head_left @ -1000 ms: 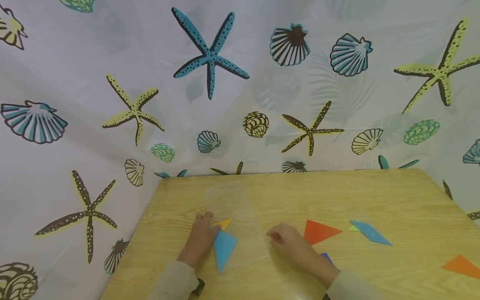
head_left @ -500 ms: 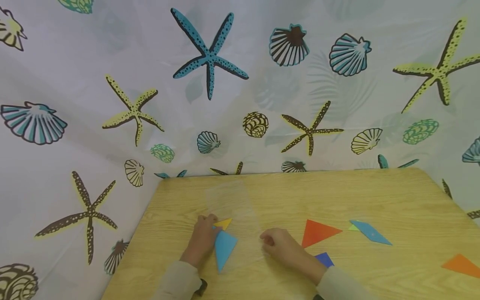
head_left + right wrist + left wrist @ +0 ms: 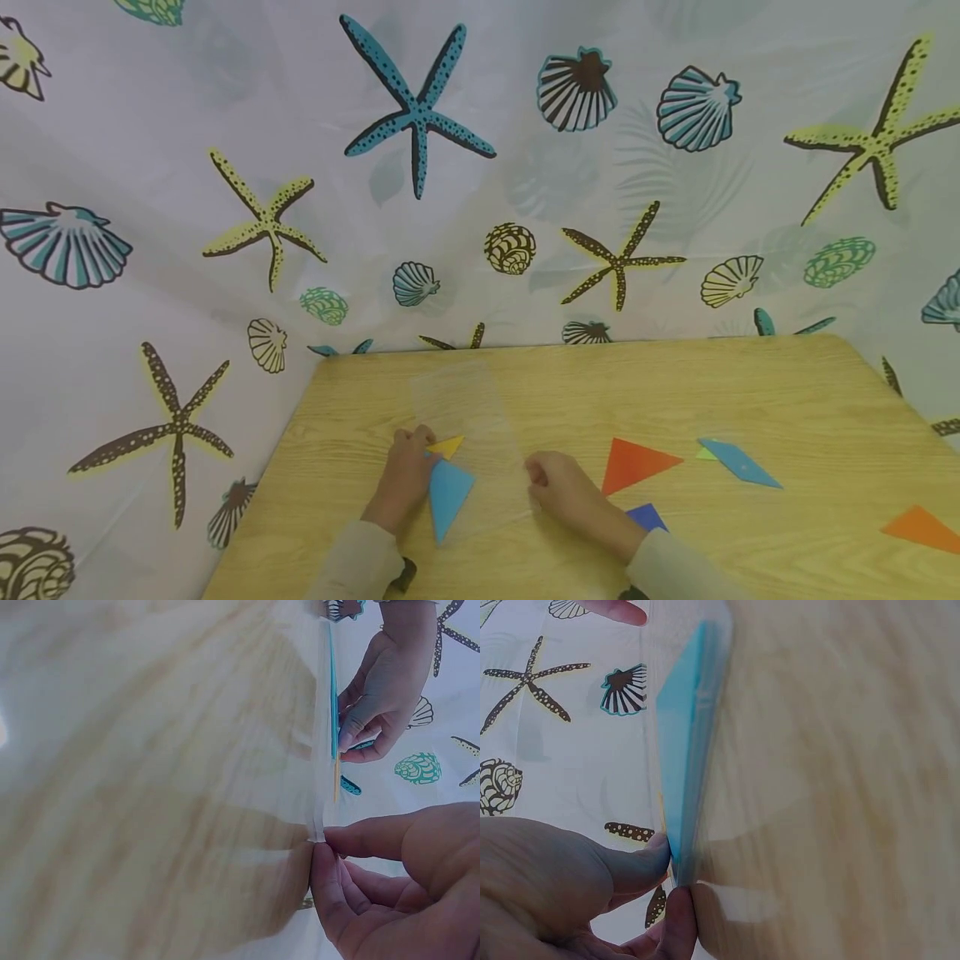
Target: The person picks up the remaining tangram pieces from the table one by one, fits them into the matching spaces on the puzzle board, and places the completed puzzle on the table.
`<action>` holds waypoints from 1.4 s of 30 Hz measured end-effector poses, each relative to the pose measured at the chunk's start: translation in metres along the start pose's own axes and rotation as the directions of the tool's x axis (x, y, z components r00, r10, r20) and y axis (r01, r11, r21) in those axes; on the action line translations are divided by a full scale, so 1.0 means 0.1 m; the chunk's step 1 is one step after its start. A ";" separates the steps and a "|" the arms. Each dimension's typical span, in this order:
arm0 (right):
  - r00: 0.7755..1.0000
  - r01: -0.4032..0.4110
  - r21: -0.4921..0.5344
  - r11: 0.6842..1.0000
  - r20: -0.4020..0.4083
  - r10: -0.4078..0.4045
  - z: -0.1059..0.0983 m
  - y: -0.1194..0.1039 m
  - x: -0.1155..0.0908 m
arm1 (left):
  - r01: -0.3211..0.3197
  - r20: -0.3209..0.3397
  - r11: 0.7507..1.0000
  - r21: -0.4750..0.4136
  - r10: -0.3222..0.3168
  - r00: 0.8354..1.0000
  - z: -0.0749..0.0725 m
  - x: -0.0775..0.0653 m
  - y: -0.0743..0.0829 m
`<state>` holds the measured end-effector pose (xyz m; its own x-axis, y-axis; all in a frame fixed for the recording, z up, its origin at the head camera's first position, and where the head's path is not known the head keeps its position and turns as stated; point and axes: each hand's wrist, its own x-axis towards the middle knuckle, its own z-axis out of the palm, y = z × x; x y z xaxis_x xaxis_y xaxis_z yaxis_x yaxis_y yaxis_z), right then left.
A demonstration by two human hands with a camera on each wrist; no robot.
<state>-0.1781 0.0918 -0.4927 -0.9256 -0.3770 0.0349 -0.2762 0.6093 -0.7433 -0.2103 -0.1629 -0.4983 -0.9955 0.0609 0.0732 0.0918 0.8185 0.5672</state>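
A clear plastic bag [image 3: 491, 492] is stretched out between the two hands above the wooden table. Against its left part lie a light-blue flat piece [image 3: 452, 496] and a small yellow triangle [image 3: 446, 447]; whether they are inside the bag or on it I cannot tell. My left hand [image 3: 405, 475] pinches the bag's left edge beside both pieces, its thumb [image 3: 641, 866] at the blue piece's narrow end. On the other side, my right hand [image 3: 566, 496] pinches the bag's right edge between thumb and index finger [image 3: 364, 836].
Right of the hands, the wooden table [image 3: 600, 392] bears a red triangle [image 3: 637, 465], a dark-blue piece [image 3: 647, 517] partly behind the right forearm, a blue parallelogram [image 3: 738, 462] over a light-green piece [image 3: 707, 453], and an orange piece [image 3: 926, 528]. A seashell-patterned curtain [image 3: 465, 183] hangs around it.
My right hand has moved slightly left to the bag's edge, uncovering more of the dark-blue piece. The left hand and the two pieces near it stay almost in place.
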 end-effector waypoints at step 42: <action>0.998 -0.050 -0.187 0.981 -0.037 0.044 -0.07 0.00 -0.19 | -0.092 0.002 0.996 0.009 0.092 0.996 0.24 0.18 0.28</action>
<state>-0.1619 0.1038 -0.4884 -0.9458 -0.3236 0.0269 -0.2728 0.7469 -0.6064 -0.2260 -0.1257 -0.5009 -0.9828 0.1374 0.1231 0.1828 0.8147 0.5503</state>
